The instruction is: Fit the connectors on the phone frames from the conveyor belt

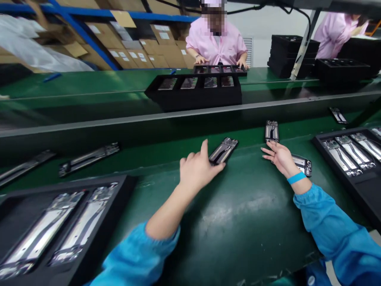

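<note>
My left hand (196, 171) is at the lower end of a phone chassis with exposed circuit parts (225, 150), which lies tilted on the green surface. Its thumb and index finger are spread apart around that end, and the other fingers curl out of sight. On the right, the fingers of my right hand (281, 158) are stretched out, with fingertips at the bottom edge of an upright-lying phone chassis (272, 130). Partly covered by that hand and wrist is another phone chassis (303, 164).
Black trays with phone chassis stand at left (123, 198) and right (357, 186). Further chassis (89, 159) lie along the green strip. Beyond a raised ledge (119, 120) sits a black tray stack (193, 97); a person in pink (216, 41) handles another tray there.
</note>
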`<control>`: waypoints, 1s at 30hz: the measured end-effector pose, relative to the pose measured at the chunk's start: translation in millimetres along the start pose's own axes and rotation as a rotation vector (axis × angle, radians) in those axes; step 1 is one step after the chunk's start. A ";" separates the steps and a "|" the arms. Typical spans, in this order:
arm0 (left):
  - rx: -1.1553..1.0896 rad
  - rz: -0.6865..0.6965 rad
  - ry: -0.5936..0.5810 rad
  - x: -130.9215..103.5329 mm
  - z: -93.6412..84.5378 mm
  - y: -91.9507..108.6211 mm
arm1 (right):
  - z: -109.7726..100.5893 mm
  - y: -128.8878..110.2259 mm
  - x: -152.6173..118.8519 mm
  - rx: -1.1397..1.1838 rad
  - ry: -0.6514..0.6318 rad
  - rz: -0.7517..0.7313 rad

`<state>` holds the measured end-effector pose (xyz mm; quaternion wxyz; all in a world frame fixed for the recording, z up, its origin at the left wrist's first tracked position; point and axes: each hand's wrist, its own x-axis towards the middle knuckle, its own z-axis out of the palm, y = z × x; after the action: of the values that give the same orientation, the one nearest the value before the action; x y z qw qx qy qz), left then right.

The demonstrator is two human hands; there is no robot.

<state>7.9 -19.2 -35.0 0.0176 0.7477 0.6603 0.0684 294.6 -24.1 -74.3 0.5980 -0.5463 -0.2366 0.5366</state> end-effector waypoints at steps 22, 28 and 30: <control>-0.144 0.432 0.041 -97.9 27.7 11.0 | -27.9 -44.2 -3.0 -1.599 0.240 -0.367; -0.169 0.327 0.025 -130.6 25.4 18.3 | -3.2 -4.7 -112.2 -1.331 -0.580 -0.369; -0.273 0.371 0.002 -131.3 23.4 24.1 | 4.8 4.2 -133.2 -1.426 -0.682 -0.332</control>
<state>19.0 -150.7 -65.8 0.1049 0.8470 0.4961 0.1598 247.3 -142.8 -36.3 0.0723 -0.5602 -0.7697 0.2976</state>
